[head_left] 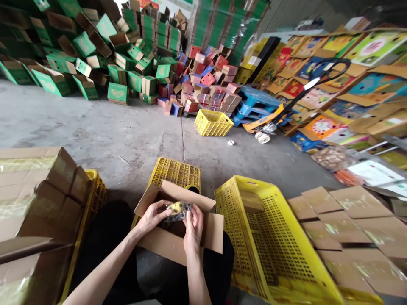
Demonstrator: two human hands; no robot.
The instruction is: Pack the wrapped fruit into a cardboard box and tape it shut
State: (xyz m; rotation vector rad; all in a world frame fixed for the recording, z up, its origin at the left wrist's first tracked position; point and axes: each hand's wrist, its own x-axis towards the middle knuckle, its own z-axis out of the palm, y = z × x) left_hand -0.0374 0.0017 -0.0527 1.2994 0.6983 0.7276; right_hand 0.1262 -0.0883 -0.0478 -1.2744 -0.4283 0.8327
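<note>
An open cardboard box [165, 248] with its flaps spread sits between my knees, resting against an upturned yellow crate [178, 169]. Over the box opening I hold a small clear-plastic-wrapped package [178, 208], dark with a yellow patch on top; its exact contents are too small to tell. My left hand [155, 217] grips its left end, fingers closed around it. At the right end, my right hand [193, 222] is closed on it with the thumb on top. The inside of the box is mostly hidden by the hands and the package.
A yellow crate [280, 241] to my right has a cardboard box [251, 201] inside. Stacked cartons stand at left [34, 186] and right [349, 220]. Farther off are another yellow crate [213, 123], a pallet jack [270, 120], blue pallets [254, 101] and piled green boxes [117, 93].
</note>
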